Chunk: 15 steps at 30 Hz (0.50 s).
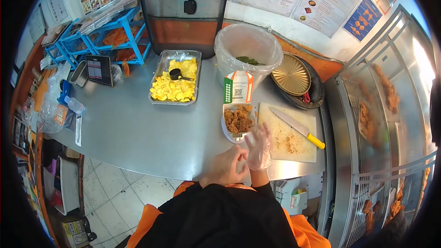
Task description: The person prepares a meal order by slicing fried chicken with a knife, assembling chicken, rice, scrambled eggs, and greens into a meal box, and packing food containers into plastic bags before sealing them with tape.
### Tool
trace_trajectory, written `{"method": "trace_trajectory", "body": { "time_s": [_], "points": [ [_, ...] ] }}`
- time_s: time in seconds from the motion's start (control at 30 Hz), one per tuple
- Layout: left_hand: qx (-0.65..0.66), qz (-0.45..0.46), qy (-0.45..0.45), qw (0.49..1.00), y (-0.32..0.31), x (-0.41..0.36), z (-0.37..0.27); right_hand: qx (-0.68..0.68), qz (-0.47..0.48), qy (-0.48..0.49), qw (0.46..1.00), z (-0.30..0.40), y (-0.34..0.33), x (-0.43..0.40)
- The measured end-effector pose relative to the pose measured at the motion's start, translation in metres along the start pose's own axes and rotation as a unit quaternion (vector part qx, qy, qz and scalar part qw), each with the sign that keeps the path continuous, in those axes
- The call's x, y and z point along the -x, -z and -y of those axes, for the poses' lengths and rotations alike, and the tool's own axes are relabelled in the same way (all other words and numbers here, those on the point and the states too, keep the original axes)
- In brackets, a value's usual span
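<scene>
My right hand point(259, 147), in a clear plastic glove, is raised with its fingers apart over the left edge of a white cutting board point(263, 110). Close beside it, my bare left hand point(227, 163) is curled near the glove's wrist; whether it pinches the plastic cannot be told. Just beyond both hands, an open paper box point(238, 91) holds pieces of fried chicken point(238, 119) and rests on a small, pale, round-edged device, perhaps a scale point(237, 139). On the board lies a knife point(293, 123) with a yellow handle, among brown crumbs.
A tray point(174, 103) of scrambled egg point(175, 88) with a black measuring scoop point(176, 74) stands at centre left. Behind the box are a plastic-lined bucket point(227, 65) and a round gold lid point(291, 74). Blue racks point(132, 44) stand left; a glass food cabinet point(344, 144) stands right.
</scene>
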<state>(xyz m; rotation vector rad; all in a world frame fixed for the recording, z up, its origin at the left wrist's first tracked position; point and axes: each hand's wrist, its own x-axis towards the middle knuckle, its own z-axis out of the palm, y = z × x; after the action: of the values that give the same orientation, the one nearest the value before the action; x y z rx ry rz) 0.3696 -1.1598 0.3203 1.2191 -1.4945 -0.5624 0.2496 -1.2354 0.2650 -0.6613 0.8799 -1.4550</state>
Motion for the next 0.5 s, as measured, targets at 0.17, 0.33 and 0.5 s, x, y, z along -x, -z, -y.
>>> {"method": "trace_trajectory", "body": {
  "time_s": [0.17,0.33,0.5],
  "points": [
    [-0.065,-0.016,0.001,0.998,0.01,-0.018,0.037,0.191,0.075,-0.145,0.968,-0.007,0.01,0.056],
    [-0.113,-0.159,0.107,0.975,0.05,-0.034,0.076,0.512,0.391,0.268,0.717,0.127,0.018,0.05],
    [-0.035,-0.078,-0.056,0.995,0.011,-0.087,0.029,0.511,0.22,0.481,0.678,0.13,-0.012,0.008]
  ]
}}
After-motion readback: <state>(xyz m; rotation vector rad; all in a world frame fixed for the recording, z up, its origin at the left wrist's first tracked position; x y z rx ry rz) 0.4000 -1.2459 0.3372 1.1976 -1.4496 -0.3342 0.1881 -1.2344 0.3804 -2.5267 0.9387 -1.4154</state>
